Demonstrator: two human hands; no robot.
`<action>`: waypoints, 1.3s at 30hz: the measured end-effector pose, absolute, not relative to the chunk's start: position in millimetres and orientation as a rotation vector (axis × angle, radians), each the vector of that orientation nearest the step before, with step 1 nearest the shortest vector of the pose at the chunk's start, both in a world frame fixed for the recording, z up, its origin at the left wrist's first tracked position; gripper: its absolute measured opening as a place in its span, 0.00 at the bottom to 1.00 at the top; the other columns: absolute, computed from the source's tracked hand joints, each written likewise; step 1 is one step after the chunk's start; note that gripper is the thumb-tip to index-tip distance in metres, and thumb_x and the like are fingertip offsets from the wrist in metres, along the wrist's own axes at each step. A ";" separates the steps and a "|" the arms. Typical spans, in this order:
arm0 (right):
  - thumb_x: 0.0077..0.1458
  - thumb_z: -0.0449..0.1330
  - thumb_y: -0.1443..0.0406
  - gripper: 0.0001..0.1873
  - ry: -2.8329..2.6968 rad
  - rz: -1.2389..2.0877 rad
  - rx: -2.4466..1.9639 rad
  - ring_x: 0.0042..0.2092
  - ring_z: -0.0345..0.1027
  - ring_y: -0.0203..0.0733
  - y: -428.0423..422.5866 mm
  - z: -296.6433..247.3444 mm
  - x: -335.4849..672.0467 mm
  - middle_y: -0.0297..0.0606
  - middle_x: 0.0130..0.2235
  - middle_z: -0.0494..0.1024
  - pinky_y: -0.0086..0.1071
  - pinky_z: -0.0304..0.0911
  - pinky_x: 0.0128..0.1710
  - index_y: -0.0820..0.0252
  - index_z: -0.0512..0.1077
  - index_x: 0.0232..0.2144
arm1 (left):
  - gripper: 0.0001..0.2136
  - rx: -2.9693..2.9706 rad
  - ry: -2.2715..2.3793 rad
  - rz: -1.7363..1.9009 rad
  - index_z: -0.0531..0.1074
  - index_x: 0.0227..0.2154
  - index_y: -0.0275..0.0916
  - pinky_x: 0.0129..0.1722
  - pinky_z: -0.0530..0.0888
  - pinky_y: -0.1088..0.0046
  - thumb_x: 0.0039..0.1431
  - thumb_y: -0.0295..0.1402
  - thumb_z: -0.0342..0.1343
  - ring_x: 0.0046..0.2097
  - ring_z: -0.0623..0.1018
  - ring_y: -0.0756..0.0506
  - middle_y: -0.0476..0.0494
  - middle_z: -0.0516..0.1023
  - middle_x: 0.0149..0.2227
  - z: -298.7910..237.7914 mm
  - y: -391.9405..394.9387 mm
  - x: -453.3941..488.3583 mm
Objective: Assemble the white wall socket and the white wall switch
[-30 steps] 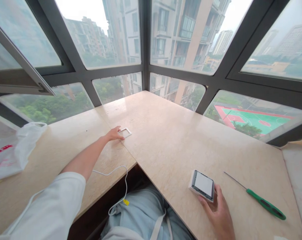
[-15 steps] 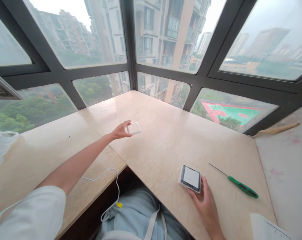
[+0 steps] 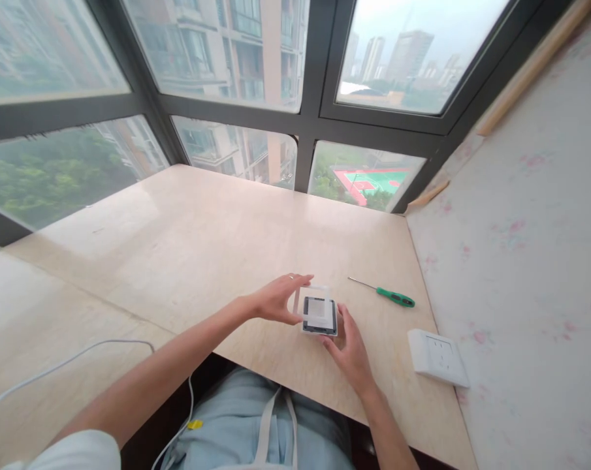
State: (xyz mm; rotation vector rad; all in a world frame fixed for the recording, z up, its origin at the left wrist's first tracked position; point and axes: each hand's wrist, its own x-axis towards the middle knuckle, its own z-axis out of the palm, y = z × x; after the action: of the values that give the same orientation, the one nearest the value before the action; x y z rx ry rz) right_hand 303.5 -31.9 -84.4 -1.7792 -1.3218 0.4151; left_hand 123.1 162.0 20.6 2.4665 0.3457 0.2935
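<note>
My left hand point(image 3: 278, 299) pinches a thin white square frame point(image 3: 309, 290) and holds it right over a white switch module point(image 3: 319, 316). That module has a dark rim and a pale face, and my right hand point(image 3: 350, 346) grips it from below at its right edge, just above the beige tabletop point(image 3: 187, 241). The frame and the module overlap; I cannot tell whether they touch. Both forearms reach in from the bottom of the view.
A green-handled screwdriver point(image 3: 386, 295) lies on the table to the right of my hands. A white wall socket point(image 3: 437, 356) rests near the table's right edge beside a pale floral wall point(image 3: 520, 261). A white cable point(image 3: 64, 365) crosses the lower left. Windows surround the table.
My left hand lifted the white frame from the far seam of the table and carried it right to the module. My right hand stays on the module. The view swung right.
</note>
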 end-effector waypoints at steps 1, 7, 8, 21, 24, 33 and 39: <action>0.59 0.61 0.52 0.43 -1.317 0.417 -1.775 0.67 0.54 0.56 -32.2 -83.3 303.4 0.49 0.67 0.59 0.57 0.54 0.65 0.53 0.47 0.69 | 0.46 2.452 0.335 0.273 0.51 0.66 0.39 0.60 0.66 0.52 0.46 0.36 0.67 0.60 0.69 0.34 0.33 0.70 0.58 16.0 156.9 128.1; 0.56 0.63 0.50 0.46 -1.274 0.462 -1.752 0.68 0.52 0.57 -34.3 -78.5 303.9 0.48 0.68 0.58 0.58 0.53 0.65 0.52 0.47 0.69 | 0.46 2.420 0.367 0.234 0.51 0.67 0.38 0.62 0.64 0.50 0.46 0.37 0.67 0.63 0.66 0.32 0.31 0.67 0.62 -3.6 143.5 136.7; 0.56 0.63 0.50 0.46 -1.267 0.481 -1.742 0.68 0.51 0.57 -34.9 -77.8 304.3 0.48 0.68 0.57 0.57 0.52 0.65 0.52 0.47 0.69 | 0.46 2.419 0.377 0.232 0.51 0.67 0.39 0.62 0.63 0.50 0.47 0.37 0.67 0.63 0.66 0.32 0.31 0.66 0.63 -5.2 142.5 136.4; 0.59 0.61 0.50 0.44 -1.219 0.704 -1.522 0.71 0.42 0.51 -27.8 -62.3 320.1 0.43 0.72 0.48 0.53 0.49 0.67 0.47 0.45 0.69 | 0.44 2.315 0.407 0.245 0.54 0.66 0.42 0.61 0.65 0.49 0.47 0.39 0.67 0.63 0.66 0.32 0.32 0.65 0.63 -9.0 136.6 136.5; 0.57 0.63 0.50 0.45 -1.299 0.737 -1.552 0.71 0.43 0.51 -23.7 -56.2 327.0 0.42 0.71 0.49 0.53 0.48 0.68 0.47 0.46 0.69 | 0.43 2.308 0.410 0.232 0.55 0.66 0.41 0.62 0.64 0.49 0.48 0.38 0.67 0.64 0.65 0.32 0.32 0.63 0.64 -11.1 136.1 135.9; 0.55 0.65 0.51 0.43 -1.508 0.739 -1.599 0.69 0.50 0.52 -16.6 -54.0 341.6 0.42 0.68 0.59 0.52 0.50 0.67 0.47 0.54 0.67 | 0.42 2.268 0.432 0.216 0.50 0.67 0.42 0.65 0.60 0.47 0.53 0.41 0.65 0.67 0.60 0.33 0.32 0.58 0.68 -18.0 130.7 129.2; 0.54 0.66 0.52 0.43 -1.525 0.724 -1.615 0.69 0.52 0.52 -15.1 -53.5 342.3 0.41 0.68 0.60 0.53 0.51 0.67 0.46 0.54 0.67 | 0.41 2.144 0.534 0.221 0.52 0.67 0.44 0.66 0.60 0.48 0.54 0.47 0.64 0.67 0.61 0.34 0.33 0.58 0.68 -24.8 126.5 123.4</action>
State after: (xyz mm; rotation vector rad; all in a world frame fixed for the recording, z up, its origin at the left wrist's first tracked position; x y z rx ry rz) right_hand 342.3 -15.1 -53.5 -1.6153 -1.5249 0.7244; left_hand 123.4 126.5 -24.8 2.1443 0.5340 0.2205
